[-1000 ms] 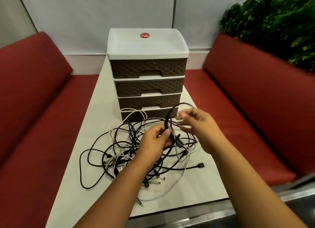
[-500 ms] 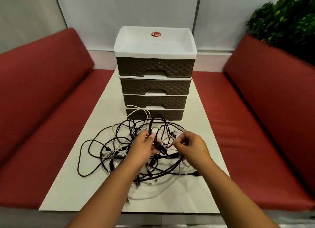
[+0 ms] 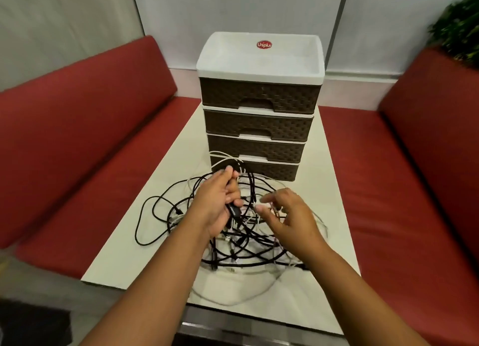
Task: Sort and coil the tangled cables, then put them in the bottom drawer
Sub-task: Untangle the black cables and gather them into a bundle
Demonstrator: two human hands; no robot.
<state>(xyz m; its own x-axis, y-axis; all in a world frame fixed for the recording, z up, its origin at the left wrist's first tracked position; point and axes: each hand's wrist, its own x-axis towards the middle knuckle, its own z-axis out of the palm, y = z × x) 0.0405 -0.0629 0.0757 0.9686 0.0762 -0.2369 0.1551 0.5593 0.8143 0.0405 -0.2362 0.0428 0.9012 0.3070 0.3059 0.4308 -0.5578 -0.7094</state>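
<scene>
I see a pale table set between two red benches, one on each side, their seats joining along the far wall. That wall is made of light panels with thin vertical seams. A green plant sits at the upper right.

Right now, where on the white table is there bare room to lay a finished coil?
Bare strips of the white table lie left of the tangled black and white cables, at the near-left corner, and right of the brown four-drawer unit. The centre is crowded: cables reach the bottom drawer, with the left hand and right hand among them.
</scene>
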